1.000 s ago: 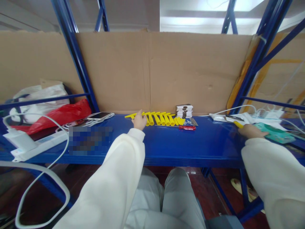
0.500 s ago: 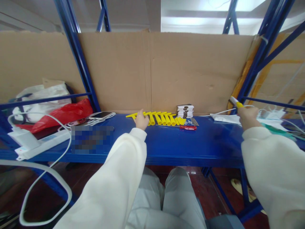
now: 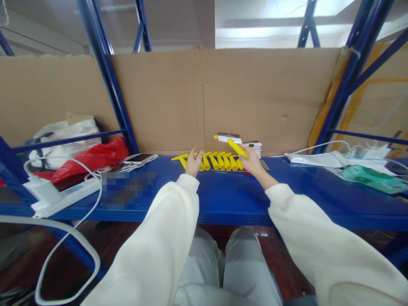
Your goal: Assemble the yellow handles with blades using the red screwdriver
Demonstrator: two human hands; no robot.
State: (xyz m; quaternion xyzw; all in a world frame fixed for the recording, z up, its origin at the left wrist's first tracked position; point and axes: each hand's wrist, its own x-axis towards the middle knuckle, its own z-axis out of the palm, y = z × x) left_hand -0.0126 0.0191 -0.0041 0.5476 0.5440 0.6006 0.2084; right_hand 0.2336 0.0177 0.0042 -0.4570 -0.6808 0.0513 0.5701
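Note:
My right hand (image 3: 251, 162) is closed round the yellow handle of a T-shaped tool (image 3: 237, 148), raised above the shelf. Its crosspiece is covered by a white and black wrap, with a yellow tip sticking out on the left. My left hand (image 3: 194, 162) has its fingers apart over a row of similar yellow T-shaped tools (image 3: 219, 161) with hollow round handles; I see nothing held in it. Behind my right hand stands a stack of white and black cards or small boxes (image 3: 256, 148), partly hidden. A red screwdriver (image 3: 246, 172) lies mostly covered by that hand.
The blue shelf (image 3: 229, 199) backs onto a cardboard panel (image 3: 159, 102) between blue posts. To the left are a phone (image 3: 138, 158), white cables, a power strip (image 3: 68, 195) and a red bag (image 3: 89, 159). A green packet (image 3: 372, 178) and white packet (image 3: 318, 159) lie right.
My right hand has swung from the far right to the middle, carrying the yellow tool over the row. My left hand stays near the row, its fingers now spread.

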